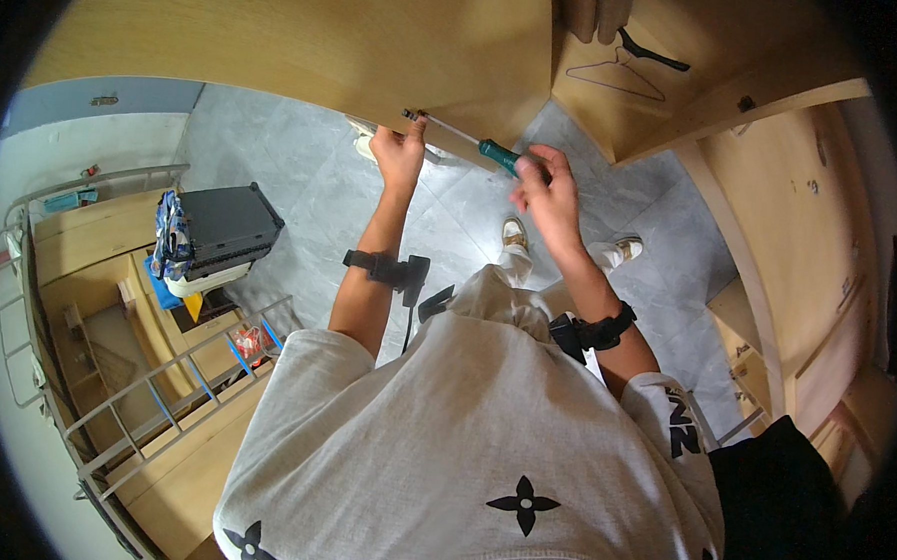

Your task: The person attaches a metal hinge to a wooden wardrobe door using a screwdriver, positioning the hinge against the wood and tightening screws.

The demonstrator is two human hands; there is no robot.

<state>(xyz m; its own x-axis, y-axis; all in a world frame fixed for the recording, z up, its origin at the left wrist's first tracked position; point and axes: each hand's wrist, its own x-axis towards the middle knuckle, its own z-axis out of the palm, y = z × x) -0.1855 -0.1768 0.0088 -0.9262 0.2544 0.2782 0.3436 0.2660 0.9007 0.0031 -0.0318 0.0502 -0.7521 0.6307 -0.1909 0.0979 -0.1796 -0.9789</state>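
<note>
My right hand [548, 189] is closed round the green handle of a screwdriver [499, 156], some of its fingers loosely bent. The thin shaft points left, its tip by a small dark metal fitting [413, 114] on a wooden door [309, 44]. My left hand [398, 156] is at the lower edge of that door, thumb pressed by the fitting; its other fingers are partly hidden. What exactly they pinch is small, but the fitting sits right at the thumb tip.
An open wooden wardrobe [631, 113] with hangers [618, 75] stands at the right. Another wooden door [802, 205] curves along the far right. To the left are a dark grey case [232, 233] and a metal bed rail [177, 423]. Grey tiles [265, 137] cover the floor.
</note>
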